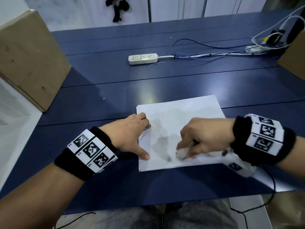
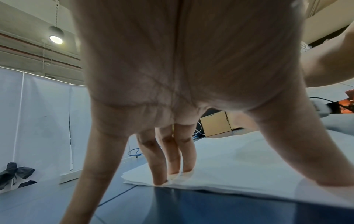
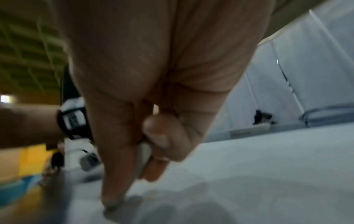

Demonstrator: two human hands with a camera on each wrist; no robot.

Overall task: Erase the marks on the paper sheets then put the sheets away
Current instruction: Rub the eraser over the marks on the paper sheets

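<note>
A small stack of white paper sheets (image 1: 181,116) lies on the blue table (image 1: 102,90) in front of me, with grey smudged marks (image 1: 162,141) on the top sheet. My left hand (image 1: 132,129) presses the stack's left edge with spread, straight fingers (image 2: 172,159) and thumb. My right hand (image 1: 201,138) pinches a white eraser (image 1: 181,153) and holds it against the sheet near the front edge. In the right wrist view the eraser (image 3: 144,154) shows between the fingers, blurred.
A cardboard box (image 1: 31,60) stands at the left. A white power strip (image 1: 142,58) with blue and white cables (image 1: 214,50) lies at the back. Another cardboard box (image 1: 295,53) stands at the right edge. A black cord (image 1: 264,195) hangs off the table's front right.
</note>
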